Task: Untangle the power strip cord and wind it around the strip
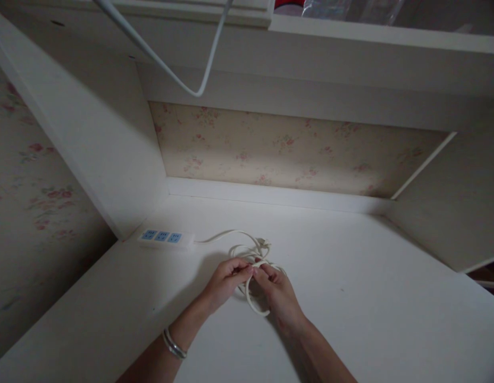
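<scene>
Both my hands meet over a white power cord (249,300) that lies in loose loops on the white desktop. The thumb and fingers of my left hand (226,279) pinch the cord from the left. From the right, my right hand (281,292) pinches it at nearly the same spot, fingertips almost touching. Just beyond the hands, a plug (264,243) rests by the loops. The cord runs left to a white power strip (186,240) with three blue sockets, lying flat with nothing plugged in. Part of the coil is hidden behind my fingers.
White side panels stand at the left (107,133) and right (450,197) of the desktop (370,298). A shelf (330,69) overhangs it, and a white cable (199,91) dangles there in a loop. Floral wallpaper (286,143) shows at the back.
</scene>
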Available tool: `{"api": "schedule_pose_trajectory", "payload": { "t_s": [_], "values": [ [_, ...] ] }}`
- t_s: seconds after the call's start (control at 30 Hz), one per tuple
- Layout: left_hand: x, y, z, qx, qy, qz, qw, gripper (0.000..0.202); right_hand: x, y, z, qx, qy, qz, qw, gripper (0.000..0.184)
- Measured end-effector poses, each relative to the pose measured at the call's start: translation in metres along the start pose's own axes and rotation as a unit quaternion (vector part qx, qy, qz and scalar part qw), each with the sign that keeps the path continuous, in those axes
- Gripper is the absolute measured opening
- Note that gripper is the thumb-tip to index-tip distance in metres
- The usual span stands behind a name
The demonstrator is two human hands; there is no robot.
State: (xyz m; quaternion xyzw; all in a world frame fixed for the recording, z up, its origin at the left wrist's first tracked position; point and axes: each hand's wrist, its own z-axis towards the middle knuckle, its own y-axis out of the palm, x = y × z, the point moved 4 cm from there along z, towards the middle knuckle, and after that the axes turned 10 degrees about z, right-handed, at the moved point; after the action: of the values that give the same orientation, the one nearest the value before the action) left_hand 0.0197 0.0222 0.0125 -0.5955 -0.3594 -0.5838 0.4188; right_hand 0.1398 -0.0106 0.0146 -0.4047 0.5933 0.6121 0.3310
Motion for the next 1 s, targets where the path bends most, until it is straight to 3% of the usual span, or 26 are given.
{"api": "schedule_pose_trajectory", "payload": {
  "t_s": [0.17,0.23,0.3,0.4,0.53,0.73,0.87,1.0],
  "values": [
    [0.0,-0.002,0.001,0.085,0.009,0.05,0.995,0.028,-0.004,-0.008,0.002,0.035,-0.011,-0.002,0.999,0.014],
    [0.001,-0.005,0.001,0.114,0.017,0.075,0.991,0.028,-0.006,-0.016,0.003,0.073,-0.022,-0.012,0.997,0.019],
    [0.001,-0.006,0.002,0.112,0.015,0.085,0.99,0.029,-0.007,-0.022,0.004,0.092,-0.017,-0.03,0.995,0.024],
    [0.0,-0.005,0.003,0.086,-0.005,0.077,0.993,0.033,-0.008,-0.023,0.006,0.067,-0.016,-0.074,0.995,0.016],
    [0.0,-0.002,0.001,0.057,-0.022,0.041,0.997,0.034,-0.003,-0.018,0.007,0.048,-0.033,-0.122,0.991,0.035],
    [0.004,0.002,-0.001,0.022,0.003,0.029,0.999,0.031,-0.003,-0.014,0.004,0.064,-0.028,-0.083,0.994,0.036],
    [0.003,0.002,0.0,0.052,0.028,0.059,0.996,0.027,-0.011,-0.009,0.001,0.056,0.003,-0.042,0.998,0.033],
    [0.003,-0.003,0.002,0.134,0.084,0.111,0.981,0.024,-0.011,-0.01,0.002,0.047,0.012,-0.053,0.997,0.026]
  ]
}}
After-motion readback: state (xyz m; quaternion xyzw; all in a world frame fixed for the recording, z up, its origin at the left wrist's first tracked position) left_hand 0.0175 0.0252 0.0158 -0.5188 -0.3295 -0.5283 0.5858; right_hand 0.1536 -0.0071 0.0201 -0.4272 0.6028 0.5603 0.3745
